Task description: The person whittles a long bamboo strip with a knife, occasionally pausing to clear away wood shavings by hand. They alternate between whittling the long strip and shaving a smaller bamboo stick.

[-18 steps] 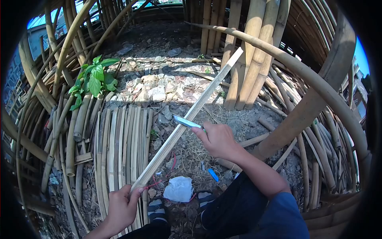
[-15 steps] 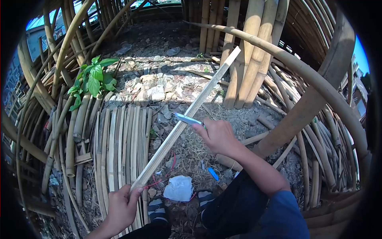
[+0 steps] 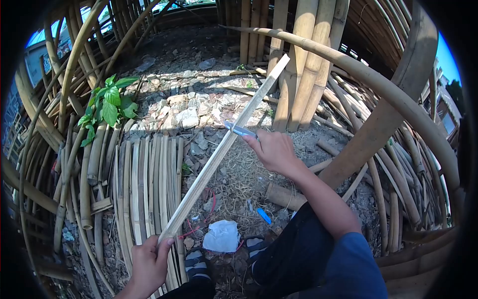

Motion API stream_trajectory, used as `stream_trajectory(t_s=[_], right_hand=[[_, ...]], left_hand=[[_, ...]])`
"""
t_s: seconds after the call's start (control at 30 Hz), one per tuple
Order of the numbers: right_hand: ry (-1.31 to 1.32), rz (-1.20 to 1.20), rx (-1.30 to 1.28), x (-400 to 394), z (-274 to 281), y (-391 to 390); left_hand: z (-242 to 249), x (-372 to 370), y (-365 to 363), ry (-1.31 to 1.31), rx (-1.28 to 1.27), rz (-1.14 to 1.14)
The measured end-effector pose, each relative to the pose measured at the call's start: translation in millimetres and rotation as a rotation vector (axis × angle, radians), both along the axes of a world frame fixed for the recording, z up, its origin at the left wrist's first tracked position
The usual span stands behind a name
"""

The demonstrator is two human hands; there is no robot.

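A long pale bamboo strip (image 3: pixel 209 168) slants from lower left to upper right. My left hand (image 3: pixel 150 265) is closed round its lower end. My right hand (image 3: pixel 275 153) is closed round the handle of a knife (image 3: pixel 241 129), whose blade lies across the strip a little above its middle. Beneath the strip's left side, many split bamboo strips (image 3: pixel 144 184) lie side by side on the ground. A crumpled white bag (image 3: pixel 222 236) is on the ground between my feet and the strip.
Tall bamboo poles (image 3: pixel 303 65) stand ahead. A thick slanting pole (image 3: pixel 368 144) and a curved pole (image 3: pixel 378 82) cross the right side. A green plant (image 3: pixel 110 102) grows at left. A blue object (image 3: pixel 264 216) lies by my right knee. Stones (image 3: pixel 188 117) cover the ground ahead.
The knife blade has shifted up along the strip, with my right hand. The whole view has moved slightly, so the surroundings appear further left.
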State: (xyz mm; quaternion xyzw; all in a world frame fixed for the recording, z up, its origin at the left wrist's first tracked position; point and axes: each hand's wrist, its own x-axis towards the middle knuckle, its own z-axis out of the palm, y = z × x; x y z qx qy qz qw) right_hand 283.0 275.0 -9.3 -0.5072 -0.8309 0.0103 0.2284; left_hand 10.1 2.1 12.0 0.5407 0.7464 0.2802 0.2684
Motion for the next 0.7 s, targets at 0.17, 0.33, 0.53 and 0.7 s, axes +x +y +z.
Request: stream_trajectory(t_s=[0.17,0.33,0.53,0.7], right_hand=[[0.057,0.024,-0.016,0.9,-0.9,2.8],[0.072,0.027,-0.038,-0.6,0.0,1.4],[0.153,0.1,-0.058,-10.9,-13.3,-21.9],[0.133,0.111,-0.079,-10.6,-8.8,-14.2]], left_hand=[[1.9,4.1,-0.7,0.037,0.039,0.027],[-6.7,-2.5,-3.7,0.088,0.08,-0.002],[-18.6,-6.9,-5.0,0.096,0.06,0.008],[-11.7,-2.7,-4.9,0.114,0.068,-0.018]])
